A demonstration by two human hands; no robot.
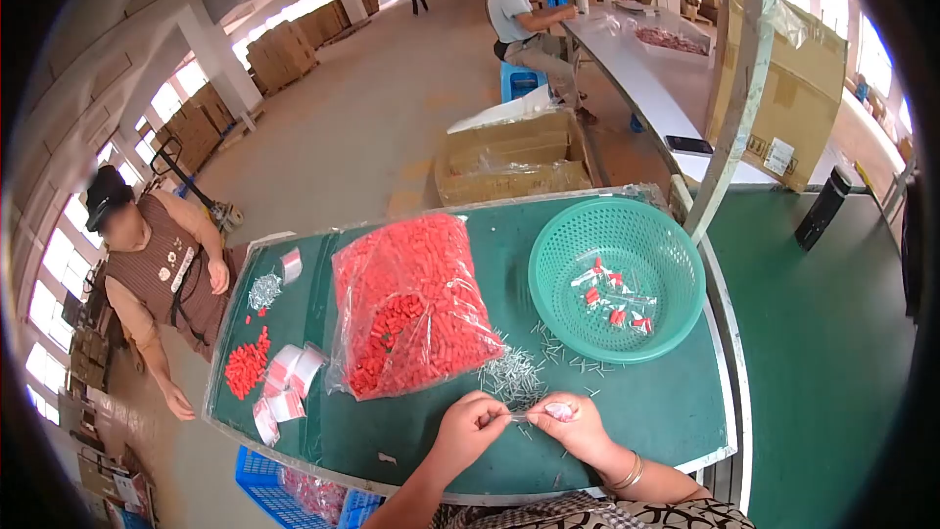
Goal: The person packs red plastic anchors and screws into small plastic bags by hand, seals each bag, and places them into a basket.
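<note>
My left hand (468,434) and my right hand (580,428) meet near the front edge of the green table, fingers pinched. Between their fingertips stretches a small clear plastic bag (520,417), its details too small to make out. Part of a crumpled whitish-pink piece shows in my right hand. Just beyond my fingers lies a loose pile of small metal screws (511,376). A large clear bag of red plastic wall plugs (416,284) rests behind my left hand. To the right, a green basket (550,309) holds several small clear packets (619,316) with red pieces.
On the left are loose red plugs (247,364), printed packets (286,380) and a second screw pile (264,290). A co-worker (162,255) stands there. Beyond the table is an open carton (509,181); a metal post (739,108) rises at right. Another person sits farther back.
</note>
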